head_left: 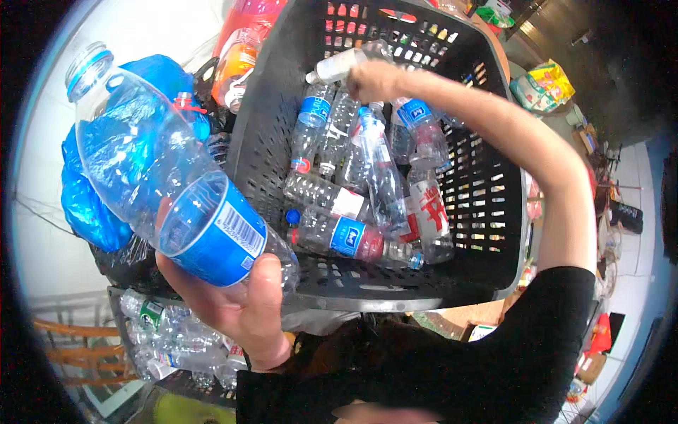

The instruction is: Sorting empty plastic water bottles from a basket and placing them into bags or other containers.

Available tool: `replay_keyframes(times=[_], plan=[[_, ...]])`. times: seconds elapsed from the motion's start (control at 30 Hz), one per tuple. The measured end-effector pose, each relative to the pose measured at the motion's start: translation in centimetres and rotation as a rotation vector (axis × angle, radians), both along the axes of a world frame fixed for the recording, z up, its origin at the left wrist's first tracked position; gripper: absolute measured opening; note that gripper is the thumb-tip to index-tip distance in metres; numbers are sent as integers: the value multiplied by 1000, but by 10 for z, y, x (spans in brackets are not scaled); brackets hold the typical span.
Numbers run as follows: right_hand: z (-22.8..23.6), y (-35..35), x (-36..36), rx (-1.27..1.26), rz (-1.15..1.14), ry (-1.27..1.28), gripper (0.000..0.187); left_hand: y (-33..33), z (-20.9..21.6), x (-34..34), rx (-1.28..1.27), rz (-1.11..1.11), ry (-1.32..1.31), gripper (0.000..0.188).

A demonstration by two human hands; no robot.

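Note:
My left hand (244, 304) is wrapped round the lower part of a large clear plastic bottle (134, 141) with a blue label. The bottle tilts up to the left, its mouth without a cap. Inside a black slatted plastic basket (247, 148), my right hand (376, 81) is closed at a small clear bottle (337, 66) with a white label and white cap; its fingertips are partly hidden. Below that hand several clear bottles lie loose in the basket, among them a blue-labelled one (315, 109), a tall one with a blue cap (381, 169) and a red-and-white-labelled one (429, 205).
Left of the basket sit blue plastic bags (92, 198) and a black bag (134, 265). A second dark basket (191, 385) with clear bottles stands at lower left. An orange bottle (240, 60) is at the top, and a yellow-and-white package (544, 86) lies to the right.

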State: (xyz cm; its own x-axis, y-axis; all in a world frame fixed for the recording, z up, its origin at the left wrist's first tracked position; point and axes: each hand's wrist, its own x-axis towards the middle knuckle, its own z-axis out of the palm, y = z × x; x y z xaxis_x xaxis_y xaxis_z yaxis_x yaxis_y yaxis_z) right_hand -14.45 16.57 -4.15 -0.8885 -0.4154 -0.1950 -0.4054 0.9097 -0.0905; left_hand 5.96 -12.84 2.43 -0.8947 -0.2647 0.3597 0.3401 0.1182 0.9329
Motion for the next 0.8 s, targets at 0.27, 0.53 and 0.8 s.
replay_keyframes(times=[0.27, 0.53, 0.8], plan=[[-109, 23, -28, 158, -214, -114, 26, -10, -2, 1, 118, -121, 18, 105], [-120, 20, -35, 223, -383, -201, 47, -2, -3, -10, 215, -159, 45, 103], [-41, 12, -40, 26, -234, -144, 39, -11, -5, -14, -103, -241, 143, 87]])
